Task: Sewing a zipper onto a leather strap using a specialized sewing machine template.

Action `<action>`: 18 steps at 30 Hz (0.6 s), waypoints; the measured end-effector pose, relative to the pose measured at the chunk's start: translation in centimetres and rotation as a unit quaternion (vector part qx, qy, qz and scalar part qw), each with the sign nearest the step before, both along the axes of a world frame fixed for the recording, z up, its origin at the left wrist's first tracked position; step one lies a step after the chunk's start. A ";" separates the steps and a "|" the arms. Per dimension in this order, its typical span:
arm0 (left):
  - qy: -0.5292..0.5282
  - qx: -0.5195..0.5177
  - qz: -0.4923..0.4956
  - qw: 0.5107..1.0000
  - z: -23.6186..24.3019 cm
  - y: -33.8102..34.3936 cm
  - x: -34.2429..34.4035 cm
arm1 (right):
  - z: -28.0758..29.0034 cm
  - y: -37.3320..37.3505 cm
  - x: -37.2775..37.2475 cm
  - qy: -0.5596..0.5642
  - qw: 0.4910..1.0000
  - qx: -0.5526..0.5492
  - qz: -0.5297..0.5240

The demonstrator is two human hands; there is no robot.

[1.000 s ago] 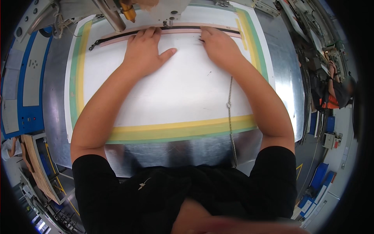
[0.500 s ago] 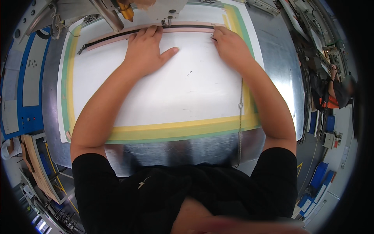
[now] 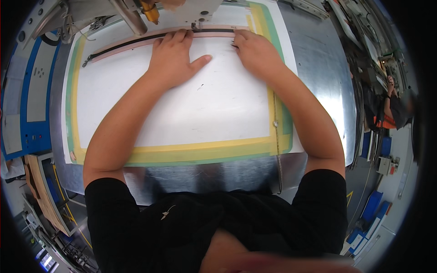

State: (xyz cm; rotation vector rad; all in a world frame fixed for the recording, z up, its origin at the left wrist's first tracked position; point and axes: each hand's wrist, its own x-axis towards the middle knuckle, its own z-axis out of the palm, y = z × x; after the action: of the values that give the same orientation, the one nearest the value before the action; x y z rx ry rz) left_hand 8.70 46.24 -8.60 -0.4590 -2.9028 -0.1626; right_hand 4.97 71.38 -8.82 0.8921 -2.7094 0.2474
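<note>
A white board (image 3: 191, 109) edged with yellow and green tape lies on a metal table (image 3: 318, 82). Along its far edge runs a pinkish strip with a black zipper (image 3: 132, 42). My left hand (image 3: 175, 59) lies flat on the board, fingers spread, fingertips on the strip. My right hand (image 3: 255, 50) presses flat on the strip's right end, near the board's taped right border. A sewing machine head (image 3: 182, 11) sits just beyond both hands, its foot over the strip between them.
A blue control panel (image 3: 27, 95) stands at the left. A thin metal chain (image 3: 276, 136) hangs along the board's right edge toward me. Shelves and blue bins (image 3: 373, 150) crowd the right side, where another person's arm (image 3: 393, 109) shows. Wooden pieces (image 3: 43, 195) lie lower left.
The board has slid left under the machine, its right taped border now nearer my right hand. Both hands stayed flat on the strip and moved with it.
</note>
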 end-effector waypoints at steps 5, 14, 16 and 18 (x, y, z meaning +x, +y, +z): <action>0.016 0.014 -0.005 1.000 -0.1 1.1 0.1 | 0.7 0.0 0.3 -0.004 1.000 -0.006 0.021; 0.042 0.018 -0.010 0.999 -0.6 0.6 0.6 | -0.2 0.3 -0.2 0.053 0.997 0.011 0.055; 0.032 0.021 -0.010 0.999 -0.5 0.7 0.5 | -0.3 -0.1 -0.3 0.045 0.997 0.005 0.059; 0.020 0.023 -0.010 0.999 -0.5 0.9 0.5 | -0.3 -0.6 -0.3 0.037 0.997 -0.001 0.063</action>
State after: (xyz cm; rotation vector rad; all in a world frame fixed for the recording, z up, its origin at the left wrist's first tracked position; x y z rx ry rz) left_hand 9.16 47.15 -9.11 -0.4789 -2.8487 -0.2192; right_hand 4.72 70.81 -9.09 1.0509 -2.5888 0.2370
